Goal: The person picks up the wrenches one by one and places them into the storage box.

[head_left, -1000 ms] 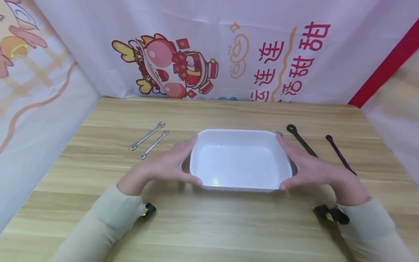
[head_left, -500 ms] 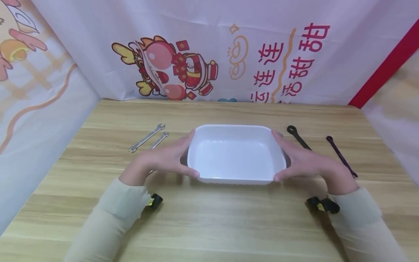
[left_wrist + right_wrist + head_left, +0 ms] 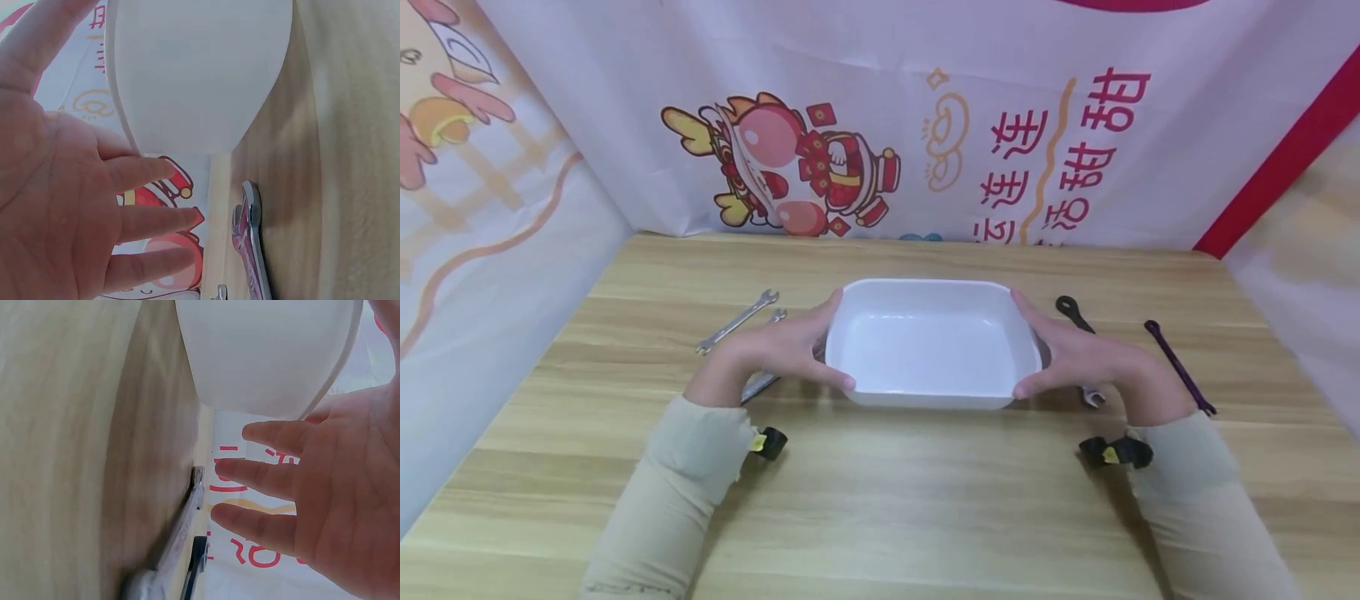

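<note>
A white plastic box (image 3: 932, 354), rectangular and open at the top, is held level between two hands. In the left wrist view, wooden table with a shadow shows beneath the box (image 3: 200, 75), which looks raised off it. My left hand (image 3: 786, 342) grips the left end, thumb at the near corner and index finger at the far one. At the opposite end my right hand (image 3: 1078, 358) grips it likewise. Both wrist views show the other fingers of the left hand (image 3: 69, 194) and right hand (image 3: 337, 475) stretched out beneath the rim. The inside shows nothing but its white bottom.
Left on the table (image 3: 917, 517) lies a silver wrench (image 3: 737, 322); another wrench (image 3: 758, 386) is partly covered by the left hand. To the right are a black wrench (image 3: 1072, 310) and a dark purple wrench (image 3: 1180, 367). A printed cloth (image 3: 880, 50) hangs behind.
Both hands have carried the box a little left and toward the far side. A silver wrench end has come into sight under the right hand. The wrenches have stayed put.
</note>
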A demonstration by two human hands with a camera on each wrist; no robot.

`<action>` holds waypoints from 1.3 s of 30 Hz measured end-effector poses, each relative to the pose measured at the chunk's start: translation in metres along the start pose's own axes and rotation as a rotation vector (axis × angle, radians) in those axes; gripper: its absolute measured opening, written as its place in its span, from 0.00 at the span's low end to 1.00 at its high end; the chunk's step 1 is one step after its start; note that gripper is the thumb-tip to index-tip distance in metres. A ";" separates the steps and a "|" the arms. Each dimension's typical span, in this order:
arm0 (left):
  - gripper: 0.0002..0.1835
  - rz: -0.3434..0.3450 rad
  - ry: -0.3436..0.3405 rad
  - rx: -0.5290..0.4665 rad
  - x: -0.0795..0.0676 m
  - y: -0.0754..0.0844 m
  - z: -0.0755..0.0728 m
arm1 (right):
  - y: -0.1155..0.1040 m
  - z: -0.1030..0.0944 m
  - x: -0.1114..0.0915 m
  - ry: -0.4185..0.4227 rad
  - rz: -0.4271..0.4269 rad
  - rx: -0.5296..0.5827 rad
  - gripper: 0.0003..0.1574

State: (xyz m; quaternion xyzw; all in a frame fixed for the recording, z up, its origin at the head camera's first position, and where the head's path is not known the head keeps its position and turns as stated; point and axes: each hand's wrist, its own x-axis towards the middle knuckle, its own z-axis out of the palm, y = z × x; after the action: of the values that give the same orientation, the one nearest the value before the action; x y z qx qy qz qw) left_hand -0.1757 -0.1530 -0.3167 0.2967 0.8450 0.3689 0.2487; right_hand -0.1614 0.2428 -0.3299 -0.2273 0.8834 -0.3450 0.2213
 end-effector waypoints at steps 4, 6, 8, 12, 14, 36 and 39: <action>0.72 -0.172 0.054 0.177 0.002 0.003 0.006 | 0.003 0.001 0.001 -0.002 0.005 0.013 0.83; 0.76 -0.247 0.069 0.281 0.004 0.006 0.010 | 0.004 0.001 0.002 0.002 -0.007 0.005 0.83; 0.76 -0.253 0.079 0.333 0.006 0.009 0.014 | 0.005 0.002 0.003 0.004 -0.008 0.001 0.83; 0.74 -0.247 0.085 0.351 0.008 0.012 0.021 | 0.003 0.003 0.003 0.001 -0.004 0.013 0.83; 0.73 -0.246 0.085 0.363 0.008 0.013 0.024 | 0.002 0.003 0.003 0.001 0.007 0.017 0.83; 0.75 -0.242 0.145 0.446 0.007 0.013 0.031 | -0.003 -0.008 -0.007 -0.006 -0.005 0.036 0.80; 0.75 -0.236 0.148 0.457 0.009 0.013 0.031 | -0.002 -0.015 -0.014 0.015 0.019 0.007 0.79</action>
State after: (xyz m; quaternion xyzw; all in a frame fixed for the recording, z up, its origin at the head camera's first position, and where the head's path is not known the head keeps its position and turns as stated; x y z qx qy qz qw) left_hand -0.1576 -0.1251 -0.3271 0.2170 0.9509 0.1578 0.1542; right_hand -0.1579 0.2566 -0.3155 -0.2152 0.8860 -0.3478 0.2186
